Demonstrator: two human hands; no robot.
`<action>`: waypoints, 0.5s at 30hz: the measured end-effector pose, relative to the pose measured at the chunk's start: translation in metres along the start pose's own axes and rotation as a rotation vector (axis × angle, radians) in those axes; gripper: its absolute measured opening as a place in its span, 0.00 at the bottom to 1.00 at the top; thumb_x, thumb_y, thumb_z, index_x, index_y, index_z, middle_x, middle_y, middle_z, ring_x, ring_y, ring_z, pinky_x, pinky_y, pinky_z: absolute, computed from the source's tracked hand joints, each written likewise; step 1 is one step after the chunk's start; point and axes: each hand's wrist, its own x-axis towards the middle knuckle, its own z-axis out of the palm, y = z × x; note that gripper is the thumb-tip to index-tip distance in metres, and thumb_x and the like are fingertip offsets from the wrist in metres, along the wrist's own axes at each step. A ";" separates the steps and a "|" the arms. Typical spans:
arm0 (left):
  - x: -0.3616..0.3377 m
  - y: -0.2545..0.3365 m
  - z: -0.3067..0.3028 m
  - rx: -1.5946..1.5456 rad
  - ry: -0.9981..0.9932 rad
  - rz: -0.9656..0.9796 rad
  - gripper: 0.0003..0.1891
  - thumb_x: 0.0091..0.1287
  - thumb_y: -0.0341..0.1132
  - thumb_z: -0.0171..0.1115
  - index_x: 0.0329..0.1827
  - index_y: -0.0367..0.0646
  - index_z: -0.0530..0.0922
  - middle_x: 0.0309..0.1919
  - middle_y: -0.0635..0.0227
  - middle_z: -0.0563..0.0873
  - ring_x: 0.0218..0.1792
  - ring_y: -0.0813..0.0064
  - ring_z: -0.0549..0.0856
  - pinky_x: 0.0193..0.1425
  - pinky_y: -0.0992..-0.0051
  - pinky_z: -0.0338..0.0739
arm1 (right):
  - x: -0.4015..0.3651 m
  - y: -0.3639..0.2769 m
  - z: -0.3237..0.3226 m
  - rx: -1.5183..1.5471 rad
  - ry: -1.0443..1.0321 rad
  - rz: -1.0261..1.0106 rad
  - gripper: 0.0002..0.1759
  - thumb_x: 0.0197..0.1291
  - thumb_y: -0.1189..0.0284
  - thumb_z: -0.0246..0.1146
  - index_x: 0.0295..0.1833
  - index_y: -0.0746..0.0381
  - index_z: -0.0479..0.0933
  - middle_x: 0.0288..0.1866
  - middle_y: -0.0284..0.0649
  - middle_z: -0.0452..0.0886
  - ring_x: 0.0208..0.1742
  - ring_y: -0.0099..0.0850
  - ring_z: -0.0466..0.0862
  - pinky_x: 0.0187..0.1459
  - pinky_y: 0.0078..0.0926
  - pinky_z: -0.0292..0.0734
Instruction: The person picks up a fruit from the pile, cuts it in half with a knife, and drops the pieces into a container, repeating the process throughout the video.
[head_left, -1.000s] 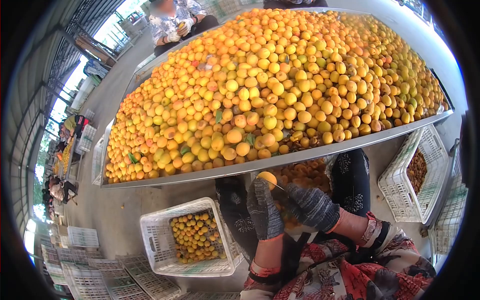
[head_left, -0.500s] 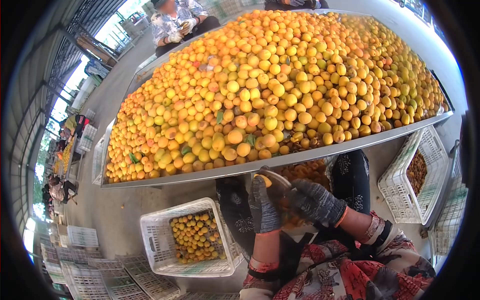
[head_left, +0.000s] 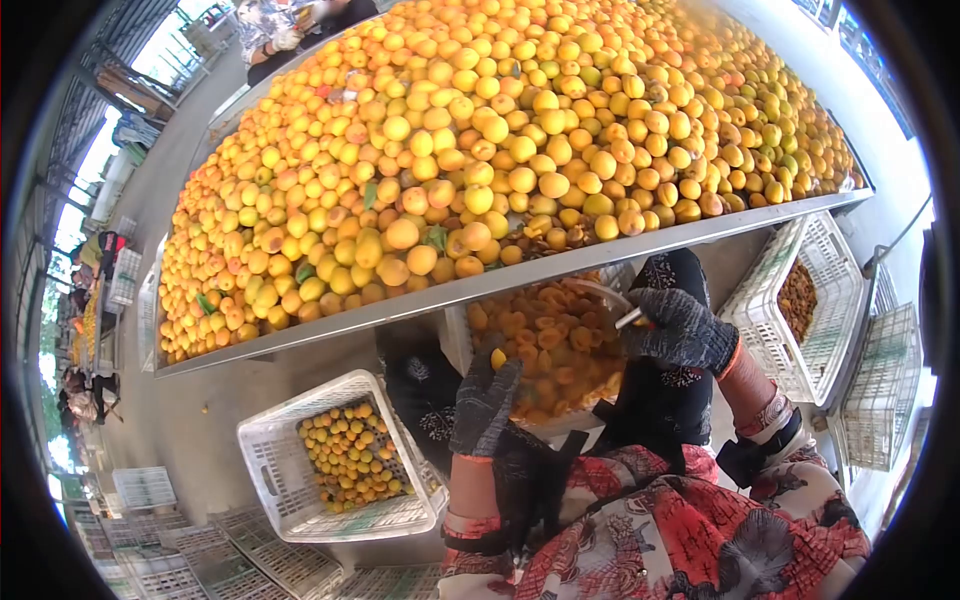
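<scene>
My left hand [head_left: 484, 405], in a grey knit glove, is raised beside the crate between my knees, its fingers closed on a small yellow apricot piece [head_left: 498, 358]. On the other side of that crate, my gloved right hand [head_left: 683, 332] grips a thin metal pitting tool [head_left: 629, 318]; its exact shape is blurred. Below and between the hands lie many orange apricot halves [head_left: 550, 335] in the crate. Just beyond, whole apricots [head_left: 430, 150] are heaped on a large metal-edged table [head_left: 520, 278].
A white plastic crate [head_left: 262, 440] with whole apricots stands on the floor at left. Another white crate [head_left: 835, 300], holding small brown pieces, is at right. Stacked crates [head_left: 880, 400] stand beside it. A person [head_left: 275, 35] sits across the table.
My hands have moved apart: the left lowered with the apricot piece, the right shifted right with the tool. The view has tilted down, showing more halves in the crate.
</scene>
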 end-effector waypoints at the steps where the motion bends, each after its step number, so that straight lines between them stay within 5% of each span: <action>1: 0.003 -0.010 0.000 0.264 0.020 0.065 0.23 0.66 0.36 0.59 0.63 0.37 0.68 0.44 0.65 0.79 0.31 0.80 0.79 0.30 0.79 0.77 | 0.000 -0.002 0.000 0.073 -0.065 -0.018 0.16 0.52 0.74 0.66 0.47 0.66 0.75 0.30 0.41 0.81 0.29 0.30 0.81 0.31 0.28 0.75; 2: 0.008 -0.020 0.001 0.253 0.013 0.059 0.23 0.66 0.36 0.59 0.63 0.37 0.68 0.44 0.65 0.79 0.31 0.80 0.79 0.30 0.79 0.77 | -0.002 -0.003 0.000 -0.026 -0.090 0.094 0.16 0.51 0.75 0.65 0.47 0.67 0.75 0.34 0.48 0.81 0.37 0.39 0.83 0.39 0.32 0.76; 4: 0.013 -0.037 0.004 0.041 0.093 -0.121 0.23 0.66 0.37 0.59 0.62 0.37 0.69 0.48 0.63 0.79 0.47 0.75 0.79 0.48 0.77 0.76 | -0.009 0.026 0.003 -0.082 -0.084 0.056 0.17 0.51 0.74 0.65 0.47 0.67 0.75 0.34 0.49 0.81 0.37 0.42 0.82 0.39 0.33 0.76; 5: 0.013 -0.039 0.004 0.031 0.083 -0.135 0.23 0.66 0.37 0.59 0.62 0.37 0.69 0.48 0.63 0.79 0.47 0.75 0.79 0.48 0.77 0.76 | -0.010 0.028 0.004 -0.128 -0.075 0.005 0.17 0.51 0.74 0.65 0.47 0.67 0.75 0.34 0.50 0.81 0.38 0.45 0.82 0.38 0.34 0.76; 7: 0.018 -0.040 0.005 -0.313 0.144 -0.212 0.23 0.66 0.38 0.60 0.60 0.37 0.70 0.45 0.62 0.80 0.42 0.74 0.82 0.38 0.78 0.79 | -0.009 0.020 0.000 -0.180 -0.095 0.083 0.18 0.50 0.74 0.65 0.48 0.67 0.75 0.34 0.51 0.80 0.38 0.47 0.81 0.39 0.35 0.76; 10: 0.020 -0.027 0.005 -0.310 0.218 -0.223 0.21 0.67 0.40 0.59 0.58 0.36 0.72 0.43 0.63 0.81 0.33 0.77 0.82 0.29 0.80 0.78 | -0.005 0.028 -0.001 -0.282 -0.106 0.112 0.20 0.50 0.73 0.64 0.49 0.67 0.75 0.35 0.52 0.80 0.39 0.49 0.81 0.40 0.37 0.76; 15: 0.031 -0.054 0.000 -0.427 0.326 -0.175 0.19 0.68 0.39 0.57 0.55 0.35 0.73 0.40 0.65 0.81 0.27 0.78 0.82 0.26 0.82 0.76 | 0.014 0.067 0.011 -0.494 -0.212 0.191 0.21 0.51 0.70 0.63 0.51 0.66 0.74 0.36 0.52 0.80 0.39 0.49 0.81 0.41 0.39 0.77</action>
